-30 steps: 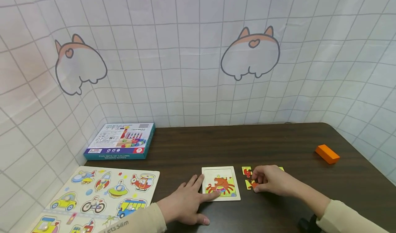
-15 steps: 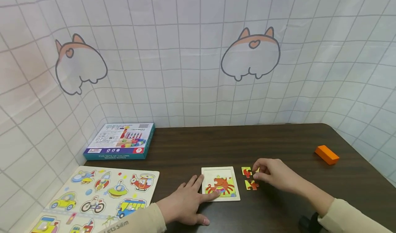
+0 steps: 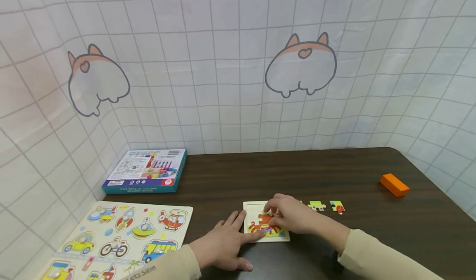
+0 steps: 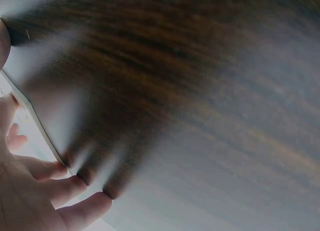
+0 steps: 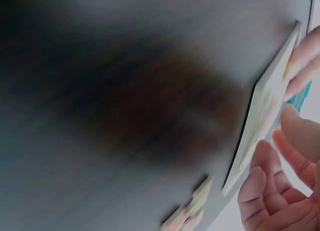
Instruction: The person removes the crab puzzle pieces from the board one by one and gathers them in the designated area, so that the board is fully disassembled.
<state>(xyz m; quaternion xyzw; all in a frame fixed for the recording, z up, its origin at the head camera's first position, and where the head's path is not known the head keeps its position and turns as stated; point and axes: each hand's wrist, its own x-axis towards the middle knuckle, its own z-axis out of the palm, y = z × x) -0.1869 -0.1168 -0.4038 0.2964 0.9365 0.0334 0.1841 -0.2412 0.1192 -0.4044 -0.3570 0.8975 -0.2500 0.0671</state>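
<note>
Above a flat, cream-coloured, near-square puzzle tray, a bare right hand is now reaching

Nearest the viewer, a bare left hand is lying spread and relaxed, overlapping the tray's left side with one finger on its picture; it is grasping nothing. To its left, a broad, smooth, pale board with brightly coloured vehicles is lying flat.

On the dark, wood-grained worktop, the tray is sitting between the hands, its raised rim framing a red-orange printed animal. Half a second ago the right hand was over at the loose pieces; now its fingers are curling over the tray, so the work seems to be shifting there. Whether they are pinching a piece, I cannot tell.

Just right of it, thin, knobbed jigsaw pieces are lying scattered, including a yellow-green one with white and a yellow one with red.

Farther off, a glossy orange rectangular block and a teal-edged printed carton are resting before a rippling white grid-patterned cloth.
</note>
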